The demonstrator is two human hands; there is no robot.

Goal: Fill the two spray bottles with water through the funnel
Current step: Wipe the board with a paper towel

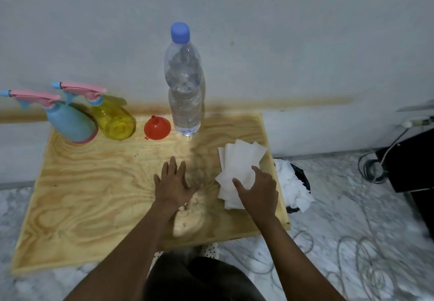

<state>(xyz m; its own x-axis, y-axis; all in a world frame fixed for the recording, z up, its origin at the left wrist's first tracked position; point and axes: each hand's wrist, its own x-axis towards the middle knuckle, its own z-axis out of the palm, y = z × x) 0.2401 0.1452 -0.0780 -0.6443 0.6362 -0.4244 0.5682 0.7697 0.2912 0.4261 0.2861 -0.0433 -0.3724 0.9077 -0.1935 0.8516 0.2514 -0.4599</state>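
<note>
Two spray bottles [70, 122] [114, 120], one funnel [156, 128]

Just left of the capped water bottle [185, 89] sits the red funnel [156, 128], mouth down, with the yellow spray bottle [115, 122] and blue spray bottle [70, 124] farther left; in front of it the left hand [173, 183] lies flat, and front-right the right hand [258, 190] rests on paper towels [239, 160].

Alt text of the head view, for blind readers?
Left hand open over a plywood board; right hand touches white tissues. Behind stand a blue spray bottle, a yellow spray bottle, a red funnel and a capped water bottle.
</note>
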